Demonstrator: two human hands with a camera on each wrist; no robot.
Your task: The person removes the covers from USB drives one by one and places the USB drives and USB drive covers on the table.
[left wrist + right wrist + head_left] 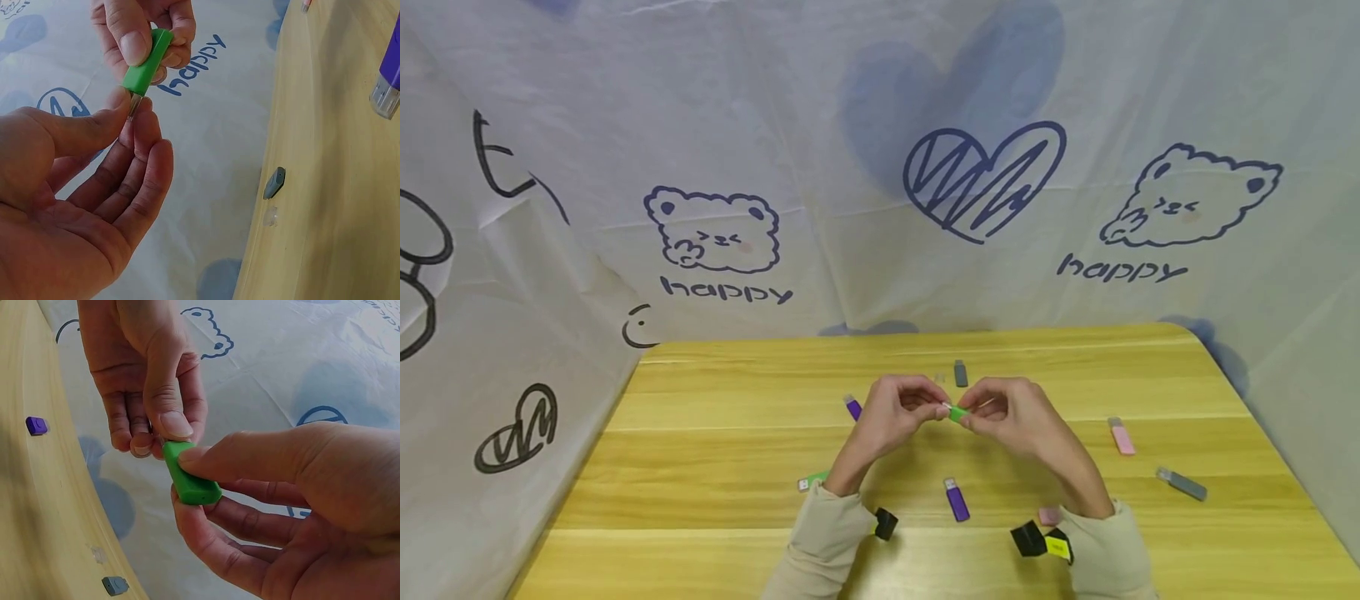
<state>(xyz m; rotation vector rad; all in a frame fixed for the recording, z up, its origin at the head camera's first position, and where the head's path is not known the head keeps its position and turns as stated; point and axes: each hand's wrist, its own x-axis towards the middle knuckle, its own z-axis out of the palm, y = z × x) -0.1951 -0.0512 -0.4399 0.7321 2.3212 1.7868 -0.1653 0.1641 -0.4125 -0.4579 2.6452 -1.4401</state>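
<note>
So the green USB stick (958, 413) is up over the table (737, 450), long axis running mostly left-right on a slant, plug end (134, 105) aimed left and a bit far. Left hand (889, 422) pinches that end, right hand (1019, 421) pinches the body. Purple stick (957, 502) lies nearer, gray one (960, 374) farther.

Left grip (891, 417), right grip (1017, 418) close together, both pinching, sleeved forearms (823, 537) angled inward
</note>
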